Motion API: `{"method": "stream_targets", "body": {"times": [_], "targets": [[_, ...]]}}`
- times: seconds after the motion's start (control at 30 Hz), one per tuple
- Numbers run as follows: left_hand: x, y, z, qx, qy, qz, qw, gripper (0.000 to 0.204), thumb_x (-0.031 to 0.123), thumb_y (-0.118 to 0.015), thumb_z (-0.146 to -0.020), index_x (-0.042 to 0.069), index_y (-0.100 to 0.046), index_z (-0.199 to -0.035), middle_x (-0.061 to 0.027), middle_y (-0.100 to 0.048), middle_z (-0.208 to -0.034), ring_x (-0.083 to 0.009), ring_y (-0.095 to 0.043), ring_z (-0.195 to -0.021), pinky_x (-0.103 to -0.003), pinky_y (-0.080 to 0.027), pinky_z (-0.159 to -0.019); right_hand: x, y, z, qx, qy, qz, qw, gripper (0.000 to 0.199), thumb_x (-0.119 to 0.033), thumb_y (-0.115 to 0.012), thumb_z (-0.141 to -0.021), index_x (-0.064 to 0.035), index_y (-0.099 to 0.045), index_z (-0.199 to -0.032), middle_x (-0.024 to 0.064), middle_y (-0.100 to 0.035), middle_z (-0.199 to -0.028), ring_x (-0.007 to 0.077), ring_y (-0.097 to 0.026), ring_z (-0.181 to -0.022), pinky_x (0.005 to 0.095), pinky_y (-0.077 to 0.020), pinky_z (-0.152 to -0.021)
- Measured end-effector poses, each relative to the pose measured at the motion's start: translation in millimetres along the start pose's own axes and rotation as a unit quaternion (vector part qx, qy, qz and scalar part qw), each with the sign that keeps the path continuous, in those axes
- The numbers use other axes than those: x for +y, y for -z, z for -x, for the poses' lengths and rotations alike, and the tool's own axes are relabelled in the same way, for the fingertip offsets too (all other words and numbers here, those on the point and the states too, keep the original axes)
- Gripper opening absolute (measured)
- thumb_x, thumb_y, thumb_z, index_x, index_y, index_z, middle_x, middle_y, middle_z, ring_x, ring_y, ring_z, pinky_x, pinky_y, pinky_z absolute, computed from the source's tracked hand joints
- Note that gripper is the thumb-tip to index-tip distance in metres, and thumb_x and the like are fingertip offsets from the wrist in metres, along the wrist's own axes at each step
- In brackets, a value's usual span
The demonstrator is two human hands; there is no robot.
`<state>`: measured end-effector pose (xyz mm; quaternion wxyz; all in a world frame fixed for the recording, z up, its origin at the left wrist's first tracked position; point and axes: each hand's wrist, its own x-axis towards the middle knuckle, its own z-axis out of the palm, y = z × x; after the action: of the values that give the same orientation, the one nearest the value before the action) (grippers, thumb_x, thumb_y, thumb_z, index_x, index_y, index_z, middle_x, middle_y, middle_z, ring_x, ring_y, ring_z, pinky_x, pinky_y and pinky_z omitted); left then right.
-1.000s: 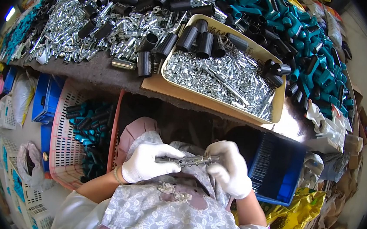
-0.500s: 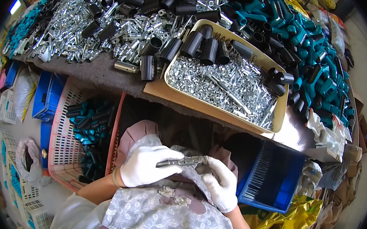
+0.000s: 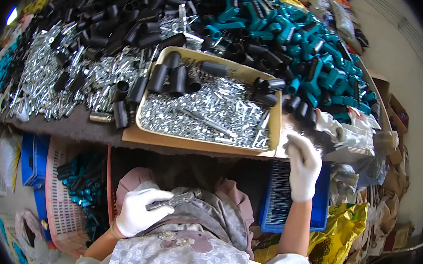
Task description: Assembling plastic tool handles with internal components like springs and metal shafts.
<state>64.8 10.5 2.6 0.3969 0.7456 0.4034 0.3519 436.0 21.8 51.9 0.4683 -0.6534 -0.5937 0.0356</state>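
Note:
A slim silver metal part [image 3: 181, 199] lies across my lap, its near end gripped by my left hand [image 3: 140, 211] in a white glove. My right hand [image 3: 304, 166], gloved too, is raised at the table's front edge, beside the right corner of the cream tray [image 3: 276, 122]. Its fingers are curled in toward the thumb, and whatever they pinch, if anything, is too small to make out. Small metal pieces [image 3: 198, 113], a longer metal rod [image 3: 209, 123] and several black sleeves [image 3: 178, 80] fill the tray.
Silver parts [image 3: 40, 74] and black sleeves [image 3: 98, 41] are heaped left of the tray, teal tool handles [image 3: 322, 74] behind it to the right. Below the table stand a pink basket [image 3: 72, 200] and a blue bin of thin rods [image 3: 319, 212]. A yellow bag [image 3: 345, 239] lies far right.
My right hand has left the metal part and moved up and right to the table edge. My left hand keeps hold of the part. The whole view has shifted with my head.

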Motion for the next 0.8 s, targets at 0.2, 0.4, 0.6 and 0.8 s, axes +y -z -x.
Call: {"method": "stream_targets", "body": {"times": [0.2,0.4,0.6,0.8], "targets": [[-1.6,-1.5,1.9,0.004,-0.005,-0.001,1.0,0.029,0.007,-0.084,-0.071,0.0,-0.074,-0.097,-0.0156,-0.073,-0.087,-0.0277,-0.071,-0.076,-0.033,-0.054,-0.069,66.7,11.4,-89.4,0.066,0.164,0.226,0.958,0.01,-0.006,-0.063,-0.087,-0.0057,-0.071,-0.093,0.0124,-0.067,-0.089,0.0324,-0.065,-0.085,0.038,-0.0513,-0.078],[2.3,-2.5,0.3,0.01,-0.008,0.0,1.0,0.028,0.008,-0.084,-0.072,0.0,-0.074,-0.097,-0.0152,-0.073,-0.085,-0.0264,-0.071,-0.074,-0.033,-0.054,-0.067,68.9,-34.4,-161.8,-0.048,0.018,0.413,0.909,0.053,-0.044,-0.078,-0.077,-0.008,-0.064,-0.114,0.0179,-0.068,-0.097,0.037,-0.066,-0.095,0.0468,-0.0534,-0.082],[2.6,-2.9,0.3,0.014,-0.029,0.001,0.999,0.029,0.008,-0.085,-0.072,0.0,-0.074,-0.098,-0.0151,-0.073,-0.086,-0.0263,-0.071,-0.074,-0.033,-0.055,-0.067,89.0,-37.7,-178.4,-0.052,-0.006,0.471,0.881,0.021,-0.026,-0.068,-0.081,-0.01,-0.065,-0.093,0.0181,-0.072,-0.087,0.0371,-0.071,-0.083,0.0471,-0.0562,-0.074],[0.7,0.7,4.1,0.006,-0.018,-0.01,1.0,0.029,0.009,-0.085,-0.073,0.001,-0.074,-0.099,-0.0146,-0.073,-0.087,-0.0265,-0.071,-0.075,-0.033,-0.055,-0.068,12.4,25.5,-146.5,0.096,-0.006,0.264,0.96,0.031,-0.026,-0.065,-0.081,-0.0061,-0.066,-0.105,0.0221,-0.07,-0.09,0.0404,-0.067,-0.084,0.046,-0.0525,-0.076]]}}
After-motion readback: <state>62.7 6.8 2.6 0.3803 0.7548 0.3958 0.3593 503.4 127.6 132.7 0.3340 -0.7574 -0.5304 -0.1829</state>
